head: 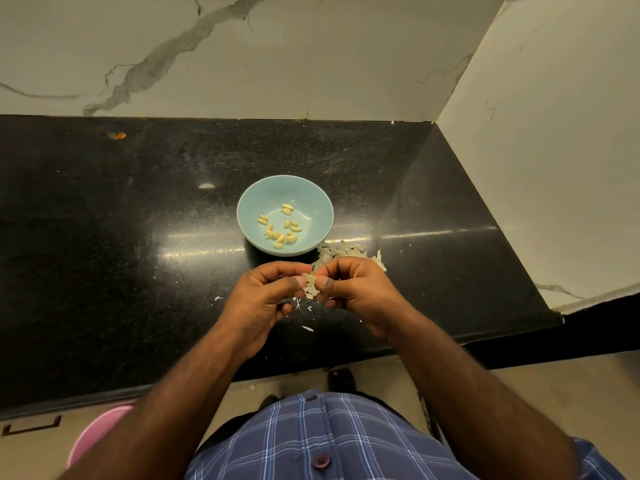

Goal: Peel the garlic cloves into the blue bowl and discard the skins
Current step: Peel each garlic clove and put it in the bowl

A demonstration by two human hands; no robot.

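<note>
Head view: the left hand (263, 296) and right hand (356, 289) met above the worktop (104, 237) near its front edge, fingers (300, 280) of both pinching one garlic clove (309, 278) with loose skin. The blue bowl (254, 199) stood just behind, holding peeled cloves (280, 225). Discarded skins (341, 252) lay beside the bowl, toward the right edge.
</note>
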